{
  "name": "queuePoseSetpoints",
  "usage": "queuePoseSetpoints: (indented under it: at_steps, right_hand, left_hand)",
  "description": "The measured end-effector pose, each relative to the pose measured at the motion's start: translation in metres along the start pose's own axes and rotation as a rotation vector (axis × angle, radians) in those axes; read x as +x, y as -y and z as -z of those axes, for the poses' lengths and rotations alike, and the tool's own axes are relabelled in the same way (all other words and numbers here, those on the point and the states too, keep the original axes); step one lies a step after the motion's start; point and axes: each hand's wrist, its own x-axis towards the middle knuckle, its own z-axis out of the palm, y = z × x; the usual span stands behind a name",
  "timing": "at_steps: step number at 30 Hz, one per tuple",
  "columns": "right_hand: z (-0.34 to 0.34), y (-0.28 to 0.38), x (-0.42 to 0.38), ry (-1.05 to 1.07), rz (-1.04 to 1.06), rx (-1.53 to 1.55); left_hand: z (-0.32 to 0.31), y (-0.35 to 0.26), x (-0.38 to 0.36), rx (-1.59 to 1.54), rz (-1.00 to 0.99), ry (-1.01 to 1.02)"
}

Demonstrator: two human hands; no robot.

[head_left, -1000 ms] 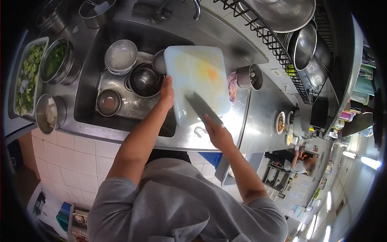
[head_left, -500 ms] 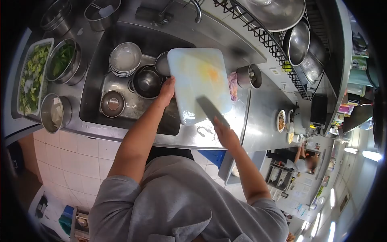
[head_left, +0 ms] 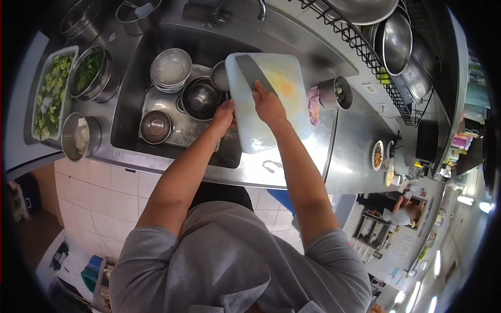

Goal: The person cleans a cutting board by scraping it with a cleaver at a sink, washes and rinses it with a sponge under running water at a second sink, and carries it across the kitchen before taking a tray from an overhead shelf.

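Note:
A white cutting board (head_left: 284,112) with yellow and orange stains lies at the sink's right edge, partly over the basin. My left hand (head_left: 223,117) grips its left edge. In my right hand (head_left: 270,106) is a wide-bladed knife (head_left: 251,72), its blade over the board's upper left part. The index finger stretches along the blade, and the handle is hidden under the hand. Left of the board, the sink (head_left: 125,122) holds stacked white bowls (head_left: 171,68), a dark metal bowl (head_left: 201,99) and a smaller metal bowl (head_left: 156,127).
Basket of chopped greens (head_left: 55,86), bowl of leaves (head_left: 87,75) and metal pot (head_left: 81,136) stand left of the sink. A pink cloth (head_left: 313,106) and metal pot (head_left: 336,93) sit right of the board. Wire rack (head_left: 360,52) hangs above; another person (head_left: 402,213) stands far right.
My right hand has moved up and left with the knife, from the board's lower right edge to its upper left part. My left hand still grips the board's left edge.

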Motion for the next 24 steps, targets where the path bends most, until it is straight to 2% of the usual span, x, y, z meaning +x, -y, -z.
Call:
queuePoseSetpoints:
  at_steps: [2, 4, 6, 8, 9, 10, 13, 15, 17, 18, 20, 24]
  right_hand:
    - [0.007, -0.005, -0.007, -0.040, 0.102, -0.007]
    - [0.026, -0.006, -0.060, 0.135, -0.026, -0.066]
    - [0.028, -0.032, -0.133, 0.190, -0.063, -0.112]
    - [0.056, -0.027, -0.198, 0.372, -0.227, -0.237]
    - [0.059, -0.041, -0.227, 0.328, -0.177, -0.176]
    - [0.069, -0.038, -0.241, 0.378, -0.195, -0.198]
    - [0.070, -0.023, -0.230, 0.420, -0.206, -0.239]
    - [0.054, -0.009, -0.178, 0.309, -0.112, -0.153]
    - [0.004, -0.023, -0.103, 0.043, 0.146, -0.053]
    - [-0.003, -0.005, -0.064, 0.039, 0.047, -0.009]
    - [-0.013, 0.017, 0.000, 0.005, 0.009, -0.015]
    - [-0.012, 0.010, 0.010, -0.058, 0.058, 0.034]
  left_hand:
    - [0.006, 0.006, -0.004, 0.014, 0.025, 0.030]
    - [0.011, 0.012, -0.002, 0.002, 0.036, 0.060]
    - [0.013, 0.017, -0.001, -0.042, 0.051, 0.052]
    - [0.013, 0.017, -0.004, -0.079, 0.047, 0.074]
    - [0.012, 0.017, -0.004, -0.102, 0.046, 0.087]
    - [0.012, 0.018, -0.003, -0.121, 0.039, 0.087]
    - [0.012, 0.029, 0.001, -0.098, 0.038, 0.092]
    - [0.015, 0.031, 0.005, -0.075, 0.079, 0.090]
    - [0.015, 0.030, 0.004, -0.051, 0.080, 0.063]
    - [0.014, 0.029, 0.003, -0.028, 0.080, 0.044]
    - [0.013, 0.025, 0.000, -0.043, 0.078, 0.045]
    - [0.019, 0.014, -0.002, 0.057, 0.146, 0.079]
